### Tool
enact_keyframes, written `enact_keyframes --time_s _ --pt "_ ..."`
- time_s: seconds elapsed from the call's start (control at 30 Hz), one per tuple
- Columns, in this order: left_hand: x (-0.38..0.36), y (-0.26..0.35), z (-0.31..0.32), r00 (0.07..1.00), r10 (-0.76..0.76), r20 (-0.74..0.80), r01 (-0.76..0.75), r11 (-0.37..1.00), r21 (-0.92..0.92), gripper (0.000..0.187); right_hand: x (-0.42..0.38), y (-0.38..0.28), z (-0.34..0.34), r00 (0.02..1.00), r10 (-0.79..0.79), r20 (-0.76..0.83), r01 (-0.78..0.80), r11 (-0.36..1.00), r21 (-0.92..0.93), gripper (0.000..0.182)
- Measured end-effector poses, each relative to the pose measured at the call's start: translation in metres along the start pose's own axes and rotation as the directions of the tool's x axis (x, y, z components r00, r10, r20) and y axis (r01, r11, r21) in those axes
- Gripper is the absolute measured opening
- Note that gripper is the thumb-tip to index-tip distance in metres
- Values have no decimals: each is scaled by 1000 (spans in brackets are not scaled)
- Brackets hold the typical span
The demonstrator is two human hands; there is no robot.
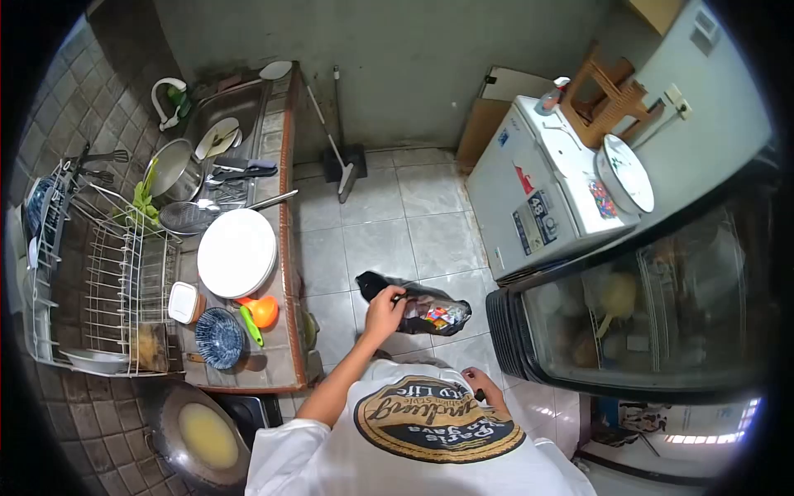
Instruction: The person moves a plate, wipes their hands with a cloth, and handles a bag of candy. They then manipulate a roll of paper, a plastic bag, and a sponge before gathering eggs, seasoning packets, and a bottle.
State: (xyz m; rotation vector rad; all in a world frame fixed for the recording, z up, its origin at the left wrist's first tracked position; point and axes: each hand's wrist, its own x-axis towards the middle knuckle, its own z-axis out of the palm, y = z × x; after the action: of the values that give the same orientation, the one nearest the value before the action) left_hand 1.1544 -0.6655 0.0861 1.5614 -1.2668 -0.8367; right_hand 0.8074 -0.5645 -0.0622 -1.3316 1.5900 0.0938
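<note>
The left hand [385, 307] has its fingers closed on the edge of a dark snack bag [426, 310], held out over the pale tiled floor [413, 215] between the counter [277, 355] and a white chest freezer [538, 190]. The right hand [482, 386] sits low by the white shirt, fingers curled; whether it holds anything cannot be told. The tiled counter carries white plates [236, 252], a blue patterned bowl [219, 337] and a dish rack [99, 289]. A broom [339, 157] leans at the far wall.

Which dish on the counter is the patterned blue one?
The small blue bowl at the counter's near end, beside the orange squeezer. The large plates next to it are plain white.
</note>
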Motion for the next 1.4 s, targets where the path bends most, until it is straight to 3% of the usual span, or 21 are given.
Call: enact_keyframes --time_s 0.13,0.2,0.23,0.33,0.57,0.8,0.83,0.87,0.9,0.97,1.0,1.07,1.17,1.2,1.23,1.3,1.4 --pt "65 1 5 992 -90 91 88 996 15 18 21 -57 -4 998 -56 -23 58 993 103 35" --pt "98 -2 4 996 -54 76 51 998 34 18 35 -70 -3 998 -54 -37 63 946 317 33" --pt "116 -3 3 992 -81 94 75 995 68 18 55 -57 3 987 -146 -68 160 924 346 31" --pt "169 -8 -5 989 -112 96 97 984 147 18 90 -71 4 991 -83 -104 123 874 470 29" --pt "296 -64 -26 991 -132 7 126 959 254 17 226 -132 -37 1000 -13 -5 14 908 419 26" --pt "409 -36 -72 982 -62 -176 117 941 319 20 349 -197 -130 993 61 105 -84 970 228 30" --pt "426 -30 -78 973 -83 -217 149 940 308 20 379 -189 -140 979 -142 148 119 980 159 30" --pt "443 -24 -85 966 13 -257 67 952 300 18 388 -207 -155 991 14 131 -52 957 287 29" --pt "458 -18 -92 951 15 -310 63 969 240 17 400 -227 -168 977 173 125 -210 888 409 30" --pt "486 -3 -108 929 -17 -368 106 969 223 18 432 -255 -194 972 196 126 -231 876 423 31" --pt "498 4 -118 935 -51 -351 158 946 283 19 449 -265 -203 977 185 101 -211 873 440 30" --pt "521 6 -132 918 102 -384 59 921 386 20 477 -283 -213 989 146 31 -144 875 462 30" --pt "554 -9 -146 952 -92 -291 257 758 600 28 489 -326 -221 995 94 36 -100 870 483 32" --pt "564 -26 -147 972 -94 -215 223 656 721 33 489 -336 -220 996 88 21 -87 863 497 30" --pt "574 -45 -146 979 -96 -181 199 663 722 33 486 -345 -217 993 116 9 -104 852 512 30" --pt "597 -87 -145 982 -186 -37 108 385 917 29 483 -362 -206 991 137 4 -118 836 536 30" --pt "629 -159 -138 958 -281 56 56 374 926 29 474 -362 -182 978 205 49 -195 797 572 28"
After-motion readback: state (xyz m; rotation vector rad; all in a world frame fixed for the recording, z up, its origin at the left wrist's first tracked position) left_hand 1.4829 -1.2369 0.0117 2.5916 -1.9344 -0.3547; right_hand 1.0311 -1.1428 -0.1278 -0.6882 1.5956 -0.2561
